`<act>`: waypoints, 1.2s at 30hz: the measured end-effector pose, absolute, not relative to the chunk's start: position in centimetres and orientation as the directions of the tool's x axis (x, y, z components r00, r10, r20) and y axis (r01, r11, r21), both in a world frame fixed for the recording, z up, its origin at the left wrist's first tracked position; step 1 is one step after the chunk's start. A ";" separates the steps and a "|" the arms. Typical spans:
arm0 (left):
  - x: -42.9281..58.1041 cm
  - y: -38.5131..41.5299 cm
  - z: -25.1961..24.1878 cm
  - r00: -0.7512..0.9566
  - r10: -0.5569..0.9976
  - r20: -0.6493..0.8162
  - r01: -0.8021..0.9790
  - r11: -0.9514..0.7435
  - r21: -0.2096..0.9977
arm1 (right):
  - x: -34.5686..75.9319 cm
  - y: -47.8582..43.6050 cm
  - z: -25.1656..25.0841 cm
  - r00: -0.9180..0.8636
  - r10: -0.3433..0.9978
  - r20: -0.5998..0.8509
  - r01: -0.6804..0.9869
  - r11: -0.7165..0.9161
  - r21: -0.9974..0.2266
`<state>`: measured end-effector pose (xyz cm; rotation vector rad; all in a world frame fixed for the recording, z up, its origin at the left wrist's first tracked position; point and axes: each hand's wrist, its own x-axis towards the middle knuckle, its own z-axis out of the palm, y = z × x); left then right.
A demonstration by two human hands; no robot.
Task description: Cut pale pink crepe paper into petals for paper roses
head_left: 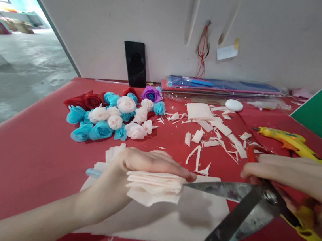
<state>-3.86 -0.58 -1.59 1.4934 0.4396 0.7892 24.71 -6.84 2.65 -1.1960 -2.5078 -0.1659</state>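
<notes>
The left hand (132,172) is pinching a folded stack of pale pink paper (152,187) just above the red desk (29,163) while the right hand (304,184), closed on the handles, is bringing open-bladed scissors (239,205) to its edge, so the cutting step looks underway, needing blades aligned clear of fingertips.

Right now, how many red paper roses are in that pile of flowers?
2 at least: one red rose at the pile's back left, another partly hidden behind the white ones by the black phone. More may be hidden.
</notes>
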 end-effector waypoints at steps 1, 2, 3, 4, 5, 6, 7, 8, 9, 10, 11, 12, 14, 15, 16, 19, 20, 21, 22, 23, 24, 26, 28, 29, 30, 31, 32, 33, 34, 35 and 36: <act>-3.9 -0.6 -1.6 0.684 0.696 0.218 -0.200 -0.109 0.974 | 24.8 -6.8 2.6 -0.587 0.722 0.367 0.766 0.642 -0.038; -3.9 -0.6 -1.7 0.683 0.694 0.228 -0.204 -0.118 0.972 | 24.9 -6.7 2.5 -0.590 0.716 0.373 0.764 0.645 -0.029; -3.9 -0.6 -1.8 0.683 0.693 0.231 -0.204 -0.123 0.971 | 25.0 -6.7 2.5 -0.586 0.717 0.377 0.768 0.640 -0.023; -3.9 -0.6 -1.8 0.685 0.691 0.230 -0.201 -0.124 0.972 | 25.2 -6.8 2.4 -0.584 0.718 0.377 0.770 0.637 -0.021; -3.9 -0.6 -1.9 0.686 0.691 0.226 -0.197 -0.122 0.973 | 25.3 -6.8 2.3 -0.579 0.720 0.383 0.773 0.634 -0.023; -3.9 -0.6 -1.9 0.686 0.694 0.219 -0.192 -0.118 0.974 | 25.3 -6.9 2.2 -0.572 0.724 0.385 0.777 0.629 -0.030; -3.9 -0.6 -1.9 0.686 0.696 0.214 -0.188 -0.114 0.975 | 25.3 -6.9 2.2 -0.569 0.724 0.390 0.775 0.631 -0.042; -3.9 -0.6 -1.9 0.688 0.693 0.214 -0.189 -0.114 0.975 | 25.2 -6.9 2.3 -0.565 0.724 0.395 0.773 0.632 -0.052; -3.8 -0.6 -1.9 0.691 0.689 0.218 -0.193 -0.115 0.974 | 25.1 -6.9 2.4 -0.564 0.724 0.397 0.771 0.634 -0.061; -3.8 -0.6 -1.9 0.695 0.684 0.223 -0.199 -0.116 0.973 | 24.8 -6.9 2.4 -0.548 0.733 0.402 0.780 0.622 -0.069; -3.8 -0.6 -1.9 0.697 0.680 0.228 -0.203 -0.117 0.972 | 24.5 -6.8 2.5 -0.522 0.748 0.410 0.797 0.599 -0.078; -3.8 -0.6 -1.9 0.699 0.676 0.231 -0.206 -0.119 0.971 | 24.1 -6.8 2.6 -0.492 0.764 0.418 0.816 0.572 -0.086; -3.9 -0.6 -1.7 0.698 0.682 0.220 -0.195 -0.114 0.974 | 23.3 -6.6 2.5 -0.429 0.792 0.433 0.851 0.516 -0.101; -3.9 -0.7 -1.7 0.696 0.688 0.208 -0.185 -0.108 0.977 | 22.9 -6.6 2.5 -0.412 0.797 0.442 0.858 0.502 -0.106; -3.9 -0.7 -1.7 0.694 0.692 0.199 -0.177 -0.104 0.979 | 22.6 -6.5 2.4 -0.402 0.799 0.447 0.862 0.495 -0.109; -4.0 -0.7 -1.7 0.695 0.694 0.187 -0.172 -0.093 0.981 | 22.4 -6.6 2.2 -0.400 0.798 0.451 0.865 0.491 -0.102; -4.0 -0.7 -1.7 0.697 0.691 0.192 -0.176 -0.095 0.980 | 22.6 -6.7 2.2 -0.405 0.798 0.447 0.865 0.493 -0.096; -4.0 -0.6 -1.7 0.699 0.688 0.197 -0.180 -0.098 0.979 | 22.9 -6.7 2.2 -0.413 0.797 0.440 0.863 0.497 -0.089; -4.0 -0.6 -1.7 0.699 0.686 0.201 -0.182 -0.101 0.978 | 23.2 -6.8 2.3 -0.428 0.793 0.433 0.858 0.507 -0.080; -4.0 -0.6 -1.7 0.699 0.686 0.201 -0.181 -0.101 0.978 | 23.6 -6.8 2.4 -0.453 0.785 0.423 0.848 0.526 -0.069; -4.0 -0.6 -1.7 0.699 0.687 0.199 -0.182 -0.099 0.978 | 24.0 -6.9 2.5 -0.489 0.769 0.411 0.829 0.557 -0.056; -4.0 -0.7 -1.7 0.697 0.692 0.190 -0.178 -0.090 0.980 | 24.6 -6.8 2.7 -0.560 0.727 0.396 0.783 0.621 -0.033; -4.0 -0.7 -1.7 0.695 0.694 0.188 -0.179 -0.086 0.980 | 25.2 -6.8 2.7 -0.600 0.703 0.381 0.758 0.652 -0.009; -4.0 -0.8 -1.7 0.695 0.694 0.189 -0.179 -0.087 0.980 | 25.5 -6.9 2.6 -0.616 0.694 0.373 0.751 0.661 0.011; -4.1 -0.8 -1.7 0.695 0.694 0.189 -0.179 -0.088 0.980 | 25.9 -6.9 2.5 -0.625 0.690 0.365 0.750 0.660 0.036; -4.0 -0.8 -1.7 0.696 0.693 0.188 -0.178 -0.087 0.980 | 26.2 -7.0 2.4 -0.634 0.690 0.348 0.751 0.657 0.065; -4.0 -0.8 -1.7 0.699 0.690 0.186 -0.176 -0.086 0.981 | 26.5 -7.0 2.3 -0.645 0.685 0.338 0.747 0.659 0.091; -4.0 -0.8 -1.7 0.700 0.691 0.184 -0.174 -0.085 0.981 | 26.8 -7.0 2.2 -0.650 0.689 0.321 0.748 0.655 0.108; -4.0 -0.8 -1.7 0.697 0.693 0.185 -0.172 -0.089 0.981 | 26.9 -7.0 2.1 -0.648 0.695 0.312 0.751 0.650 0.113; -4.0 -0.7 -1.7 0.696 0.694 0.186 -0.169 -0.094 0.981 | 26.9 -7.0 2.1 -0.643 0.699 0.312 0.755 0.648 0.104; -3.9 -0.7 -1.6 0.694 0.694 0.191 -0.169 -0.101 0.981 | 26.8 -6.9 2.2 -0.642 0.703 0.305 0.755 0.649 0.092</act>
